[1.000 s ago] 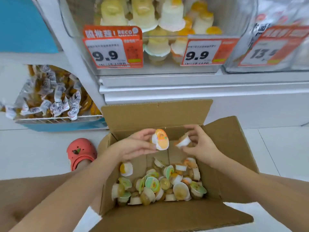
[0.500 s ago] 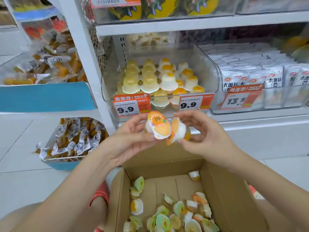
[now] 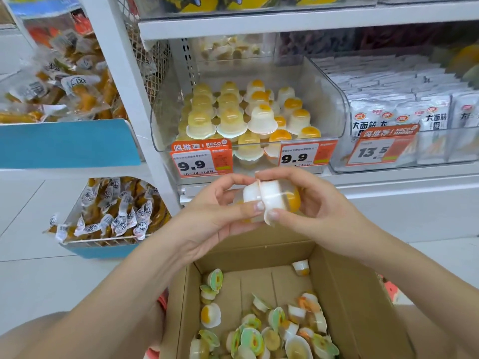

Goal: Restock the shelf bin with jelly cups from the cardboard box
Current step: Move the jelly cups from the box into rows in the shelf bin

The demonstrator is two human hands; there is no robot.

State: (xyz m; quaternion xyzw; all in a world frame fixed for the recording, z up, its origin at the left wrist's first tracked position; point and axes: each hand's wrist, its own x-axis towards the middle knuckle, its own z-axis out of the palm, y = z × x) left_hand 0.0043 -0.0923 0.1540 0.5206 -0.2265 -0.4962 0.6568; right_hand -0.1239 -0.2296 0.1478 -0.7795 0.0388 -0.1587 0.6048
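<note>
in the centre of the frame the left hand [image 3: 220,216] and right hand [image 3: 311,208] meet above the open brown cardboard box [image 3: 363,294], each with fingers curled around a small white-and-orange plastic jelly cup; the left cup [image 3: 250,195] and right cup [image 3: 281,196] touch lid to lid. more loose jelly cups [image 3: 272,330] with green and orange lids lie in the box at lower centre. just above the hands, the clear plastic shelf bin [image 3: 334,99] holds rows of upturned yellow and white cups behind two orange 9.9 price tags [image 3: 199,161].
</note>
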